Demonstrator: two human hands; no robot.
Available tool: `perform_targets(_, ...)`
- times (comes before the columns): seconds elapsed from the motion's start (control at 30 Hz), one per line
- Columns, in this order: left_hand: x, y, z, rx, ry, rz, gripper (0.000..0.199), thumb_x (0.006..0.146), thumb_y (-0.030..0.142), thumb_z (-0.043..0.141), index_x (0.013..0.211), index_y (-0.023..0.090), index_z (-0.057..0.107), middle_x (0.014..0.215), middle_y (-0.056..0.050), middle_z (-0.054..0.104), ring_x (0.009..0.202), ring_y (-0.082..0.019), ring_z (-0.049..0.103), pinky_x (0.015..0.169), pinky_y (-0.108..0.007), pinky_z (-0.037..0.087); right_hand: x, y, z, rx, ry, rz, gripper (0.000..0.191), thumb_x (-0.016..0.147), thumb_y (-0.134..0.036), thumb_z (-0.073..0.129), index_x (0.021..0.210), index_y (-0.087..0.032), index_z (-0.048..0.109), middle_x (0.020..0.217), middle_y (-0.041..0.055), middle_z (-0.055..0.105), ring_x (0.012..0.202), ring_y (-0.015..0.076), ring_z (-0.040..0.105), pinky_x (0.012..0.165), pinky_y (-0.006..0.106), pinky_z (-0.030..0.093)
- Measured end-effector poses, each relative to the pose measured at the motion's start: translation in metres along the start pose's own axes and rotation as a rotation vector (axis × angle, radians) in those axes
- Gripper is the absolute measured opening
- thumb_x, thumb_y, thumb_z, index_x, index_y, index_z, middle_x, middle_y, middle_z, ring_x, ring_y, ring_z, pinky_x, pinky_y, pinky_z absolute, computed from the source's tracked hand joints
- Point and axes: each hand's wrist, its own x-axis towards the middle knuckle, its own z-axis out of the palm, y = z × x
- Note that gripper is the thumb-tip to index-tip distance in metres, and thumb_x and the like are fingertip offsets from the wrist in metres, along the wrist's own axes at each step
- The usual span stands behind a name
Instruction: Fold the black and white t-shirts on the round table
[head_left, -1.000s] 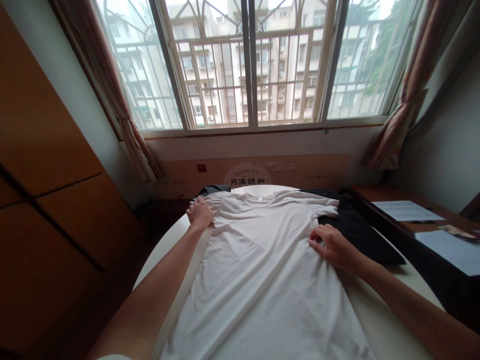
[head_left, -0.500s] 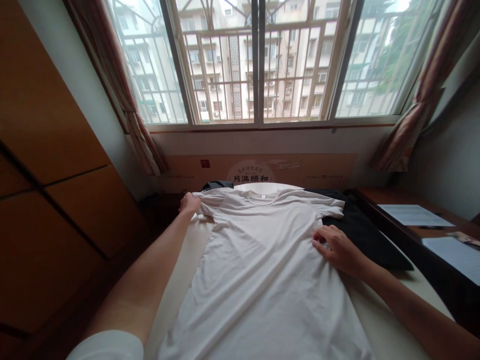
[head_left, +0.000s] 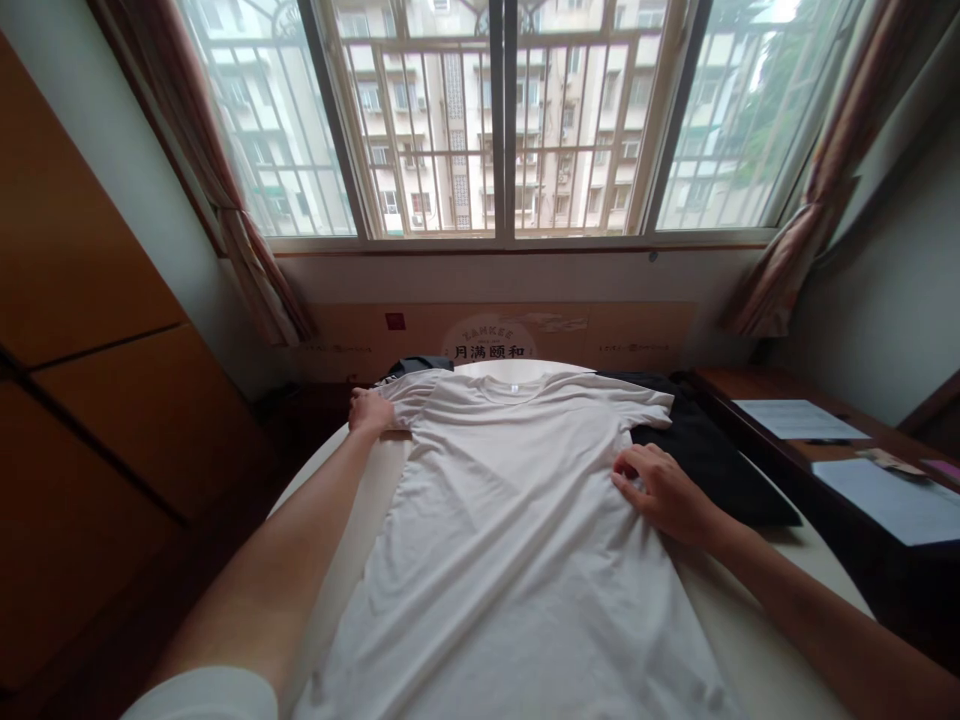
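A white short-sleeved T-shirt [head_left: 510, 520] lies spread on a pale round-edged table [head_left: 795, 590], its neckline at the far end and its lower part towards me. At the far left, my left hand [head_left: 370, 410] is closed on the end of one sleeve. My right hand [head_left: 660, 490] rests against the shirt's right side below the other sleeve, fingers curled and thumb close to them, pinching the cloth at the edge. Diagonal creases run across the shirt's front.
Black folded cloth [head_left: 712, 460] lies on the table to the right, partly under the shirt. Another dark item [head_left: 424, 366] sits behind the left sleeve. A brown desk [head_left: 720, 390] with papers [head_left: 802, 419] stands at right, wooden cabinets [head_left: 90, 450] at left, a barred window [head_left: 502, 130] ahead.
The left hand has shifted slightly, still at the sleeve end. My right hand stays at the shirt's side. The whole view has turned a little to the right.
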Motion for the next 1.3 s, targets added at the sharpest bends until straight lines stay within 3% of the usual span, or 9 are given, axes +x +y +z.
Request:
perform_targets(0.17, -0.019, 0.042, -0.001, 0.113, 0.047, 0.361, 0.046, 0.095, 0.019, 0.050, 0.139, 0.008, 0.056, 0.147, -0.025, 0.058, 0.139, -0.040, 0.054, 0.116, -0.050, 0.040, 0.026, 0.019, -0.003, -0.027, 0.138, -0.016, 0.022, 0.099, -0.035, 0.054, 0.104, -0.020, 0.068, 0.105, 0.0122, 0.072, 0.103, 0.0306, 0.066, 0.096, 0.045, 0.049)
perform_targets(0.27, -0.039, 0.074, 0.013, 0.164, -0.138, 0.700, 0.048, 0.097, 0.023, 0.046, 0.141, 0.010, 0.059, 0.145, -0.019, 0.063, 0.136, -0.032, 0.058, 0.119, -0.042, 0.040, 0.062, 0.038, 0.001, -0.062, 0.106, 0.049, 0.039, 0.098, -0.036, 0.052, 0.127, -0.014, 0.067, 0.129, 0.0175, 0.071, 0.126, 0.0333, 0.063, 0.113, 0.047, 0.044)
perform_targets(0.37, -0.063, 0.099, 0.041, 0.218, -0.358, 0.831, 0.059, 0.100, 0.033, 0.044, 0.154, 0.009, 0.049, 0.159, -0.017, 0.054, 0.148, -0.029, 0.049, 0.124, -0.038, 0.034, 0.101, 0.051, 0.012, -0.130, -0.105, 0.252, 0.057, 0.101, -0.037, 0.048, 0.150, -0.008, 0.055, 0.157, 0.0210, 0.055, 0.148, 0.0327, 0.048, 0.124, 0.044, 0.034)
perform_targets(0.53, -0.078, 0.114, 0.084, 0.312, -0.489, 0.761, 0.074, 0.105, 0.048, 0.031, 0.163, 0.001, 0.034, 0.172, -0.023, 0.031, 0.161, -0.032, 0.028, 0.130, -0.043, 0.021, 0.138, 0.064, 0.033, -0.152, -0.255, 0.406, 0.068, 0.106, -0.046, 0.042, 0.163, -0.010, 0.041, 0.171, 0.0210, 0.036, 0.159, 0.0355, 0.033, 0.127, 0.058, 0.027)
perform_targets(0.8, -0.061, 0.110, 0.090, 0.319, -0.484, 0.741, 0.090, 0.099, 0.065, 0.029, 0.167, 0.006, 0.028, 0.175, -0.018, 0.025, 0.163, -0.032, 0.021, 0.131, -0.046, 0.017, 0.154, 0.081, 0.032, -0.189, -0.256, 0.506, 0.074, 0.108, -0.056, 0.025, 0.166, -0.011, 0.037, 0.173, 0.0239, 0.028, 0.159, 0.0475, 0.027, 0.118, 0.082, 0.020)
perform_targets(0.93, -0.065, 0.111, 0.097, 0.300, -0.517, 0.687, 0.092, 0.099, 0.064, 0.025, 0.169, 0.004, 0.022, 0.177, -0.018, 0.016, 0.165, -0.031, 0.015, 0.132, -0.045, 0.012, 0.173, 0.064, 0.040, -0.172, -0.207, 0.341, 0.071, 0.109, -0.044, 0.027, 0.172, -0.012, 0.019, 0.177, 0.0169, 0.019, 0.164, 0.0324, 0.019, 0.129, 0.058, 0.021)
perform_targets(1.0, -0.066, 0.110, 0.099, 0.292, -0.520, 0.686, 0.092, 0.099, 0.065, 0.024, 0.169, 0.006, 0.021, 0.178, -0.018, 0.015, 0.165, -0.031, 0.014, 0.132, -0.046, 0.012, 0.179, 0.054, 0.046, -0.154, -0.232, 0.239, 0.067, 0.109, -0.042, 0.032, 0.171, -0.017, 0.027, 0.178, 0.0093, 0.022, 0.164, 0.0246, 0.019, 0.132, 0.045, 0.018)
perform_targets(1.17, -0.066, 0.109, 0.097, 0.282, -0.528, 0.683, 0.093, 0.098, 0.066, 0.024, 0.170, 0.006, 0.020, 0.178, -0.017, 0.013, 0.166, -0.030, 0.013, 0.132, -0.046, 0.011, 0.182, 0.044, 0.053, -0.161, -0.330, 0.258, 0.056, 0.108, -0.042, 0.033, 0.154, -0.023, 0.058, 0.167, 0.0112, 0.047, 0.154, 0.0343, 0.041, 0.126, 0.061, 0.026)
perform_targets(1.3, -0.069, 0.109, 0.093, 0.273, -0.528, 0.685, 0.091, 0.099, 0.065, 0.026, 0.169, 0.007, 0.021, 0.178, -0.017, 0.013, 0.165, -0.030, 0.013, 0.132, -0.046, 0.010, 0.186, 0.039, 0.055, -0.197, -0.352, 0.326, 0.058, 0.108, -0.047, 0.030, 0.161, -0.030, 0.049, 0.169, 0.0104, 0.043, 0.156, 0.0380, 0.035, 0.123, 0.073, 0.020)
